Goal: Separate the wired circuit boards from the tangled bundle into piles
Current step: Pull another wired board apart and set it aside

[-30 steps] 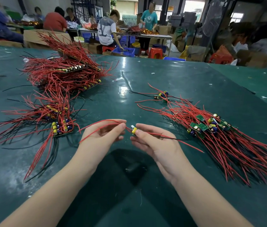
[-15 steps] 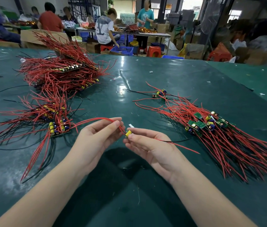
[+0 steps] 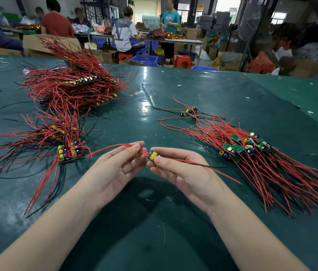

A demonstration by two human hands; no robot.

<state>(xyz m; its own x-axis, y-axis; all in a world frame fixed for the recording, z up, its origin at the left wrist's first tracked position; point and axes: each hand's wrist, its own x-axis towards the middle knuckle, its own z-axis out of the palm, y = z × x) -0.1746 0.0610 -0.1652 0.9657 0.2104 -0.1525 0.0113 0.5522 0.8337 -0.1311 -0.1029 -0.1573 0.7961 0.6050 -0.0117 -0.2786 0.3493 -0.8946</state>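
Hands near table's [image 3: 154, 222] front edge | your right hand [image 3: 183, 171] pinches circuit board [image 3: 152, 155] | your left hand [image 3: 115, 165] grips its red wires [image 3: 115, 147]

Even overhead light on your green table [image 3: 232, 98]; white glare streaks mid-table, far side. Soft dark shadow pools beneath your forearms. Daylight blows out doorway and windows at back. Wide-angle lens bows table edge, stretches corners. Background workers [image 3: 124, 34] soft, top-left corner smeared, perhaps motion blur. Foreground wires sharp.
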